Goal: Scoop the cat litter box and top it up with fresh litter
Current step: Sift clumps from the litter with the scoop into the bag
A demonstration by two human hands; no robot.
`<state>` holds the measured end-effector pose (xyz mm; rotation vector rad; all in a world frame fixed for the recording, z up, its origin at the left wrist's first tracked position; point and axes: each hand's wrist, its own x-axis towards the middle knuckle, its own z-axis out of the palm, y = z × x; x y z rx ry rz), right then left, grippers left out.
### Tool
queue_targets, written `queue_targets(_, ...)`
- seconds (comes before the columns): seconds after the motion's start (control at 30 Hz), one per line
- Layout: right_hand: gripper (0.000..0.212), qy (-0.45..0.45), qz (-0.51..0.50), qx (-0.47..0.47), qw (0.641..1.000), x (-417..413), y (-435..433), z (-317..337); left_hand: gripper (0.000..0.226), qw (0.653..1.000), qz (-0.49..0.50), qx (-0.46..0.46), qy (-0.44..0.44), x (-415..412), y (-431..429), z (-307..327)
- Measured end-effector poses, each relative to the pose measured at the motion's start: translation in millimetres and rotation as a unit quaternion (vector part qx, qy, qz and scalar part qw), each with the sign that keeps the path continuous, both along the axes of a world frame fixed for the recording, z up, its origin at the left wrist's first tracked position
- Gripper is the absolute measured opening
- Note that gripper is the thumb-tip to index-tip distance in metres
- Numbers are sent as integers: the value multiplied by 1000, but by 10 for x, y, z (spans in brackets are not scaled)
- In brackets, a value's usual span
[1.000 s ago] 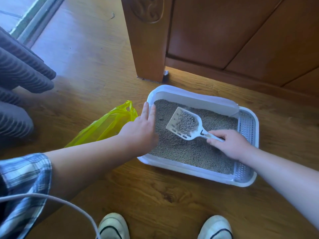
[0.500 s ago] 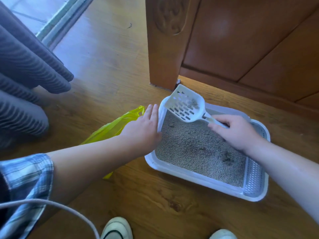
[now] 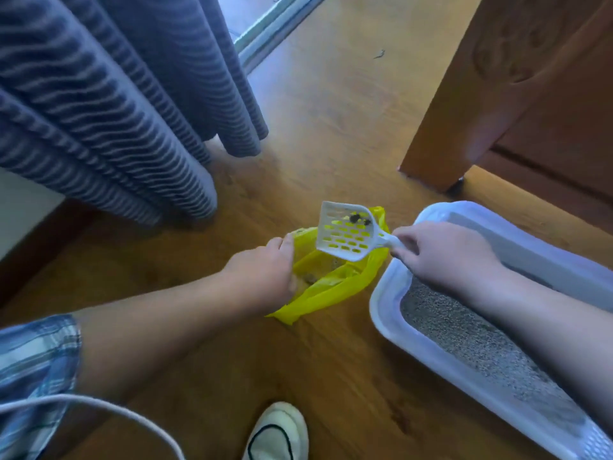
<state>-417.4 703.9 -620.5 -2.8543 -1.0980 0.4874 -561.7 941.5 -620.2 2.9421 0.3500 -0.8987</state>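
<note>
Wooden floor [image 3: 331, 121] below: our right hand [image 3: 444, 257] grips the white slotted plastic scoop [image 3: 345, 237], clumps [image 3: 358, 220] aboard, over the yellow plastic bag [image 3: 335, 288]. Our left hand [image 3: 262, 273] holds its rim.

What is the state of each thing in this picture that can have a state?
yellow bag: on the floor, mouth held open, some waste inside.
scoop: raised over the yellow bag, a few dark clumps on it.
litter box: on the floor, holds grey litter.
left hand: grips the yellow bag's edge.
right hand: grips the scoop's handle.
</note>
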Motion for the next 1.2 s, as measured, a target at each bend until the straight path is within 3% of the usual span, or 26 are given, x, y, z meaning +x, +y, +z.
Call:
queue_targets(0.17,18,-119,116,-68,984,-158,236,-78,74,1000,20,-7,3,-147,120,28)
queue_targets(0.5,23,-157,116,-74,978,-230,240,-99,71,1000,-7,-16,-24,-65,-58,56)
queue_targets(0.63,5,-151,101,-57,982,-194,128,-93,71,999,-14,-23,-20,-12,-133,45)
queue_targets(0.8,24,-40,-40,17,998,-32,-102,144,70,997,-34,-51,-44,176,-332,39)
queue_targets(1.03,22,96,-225,55,968,300,-1026,525,49,978,-95,-118,-140,656,-981,118)
queue_targets(1.2,24,120,-273,-21,954,313,-1820,750,41,962,-215,-117,-121,856,-1482,-41)
